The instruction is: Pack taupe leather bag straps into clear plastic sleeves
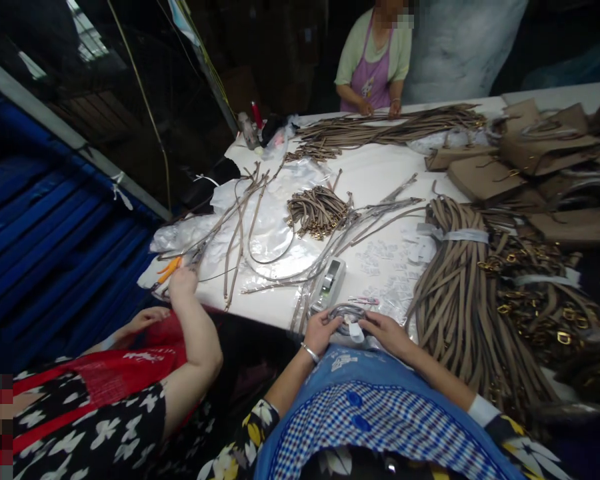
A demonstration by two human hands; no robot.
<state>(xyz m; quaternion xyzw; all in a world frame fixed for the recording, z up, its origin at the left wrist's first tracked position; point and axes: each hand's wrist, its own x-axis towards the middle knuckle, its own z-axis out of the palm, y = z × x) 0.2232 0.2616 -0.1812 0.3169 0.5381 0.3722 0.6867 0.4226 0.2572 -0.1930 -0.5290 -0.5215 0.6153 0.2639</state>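
Observation:
Close to my apron, at the table's front edge, a coiled strap (349,311) in clear plastic wrap is held between both hands. My left hand (322,329) pinches the coil's left side, with a bracelet on that wrist. On the other side, the fingers of my right hand (383,329) are closed on the coil's edge. A small white tag or piece of tape (356,332) hangs at its front. Just beyond stands a tape dispenser (330,283), and a pink-handled cutter (364,301) lies beside it.
Long brown straps (455,280) tied in a bundle lie at right, near buckled straps (555,307) and brown bags (485,177). Short straps (317,210) are piled mid-table. A co-worker (180,333) at left holds orange-handled pliers or cutters (170,268); another person (373,67) handles straps opposite.

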